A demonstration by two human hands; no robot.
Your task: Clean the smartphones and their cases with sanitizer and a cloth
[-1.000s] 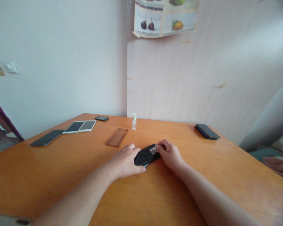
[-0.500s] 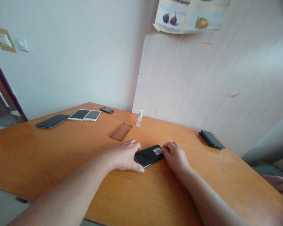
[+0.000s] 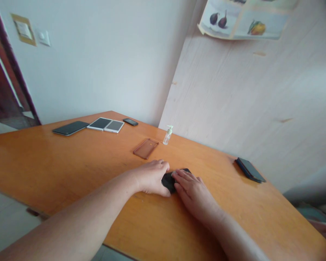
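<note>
A black phone (image 3: 168, 178) lies on the orange wooden table (image 3: 70, 166) in front of me, mostly covered by my hands. My left hand (image 3: 152, 177) rests at its left end with fingers curled round the edge and thumb along the near side. My right hand (image 3: 191, 192) lies flat over the phone, fingers stretched out and pressed on its surface. The small white sticker on the phone is hidden under those fingers.
A brown transparent phone case (image 3: 146, 148) and a small pump bottle (image 3: 167, 135) sit behind the hands. Several phones (image 3: 105, 124) lie at the far left corner. Another dark phone (image 3: 250, 169) rests near the right wall. A fruit poster (image 3: 244, 20) hangs above.
My right hand has gone from pinching at the white sticker to lying flat over the phone. The view has swung left and tilted, so the table appears slanted.
</note>
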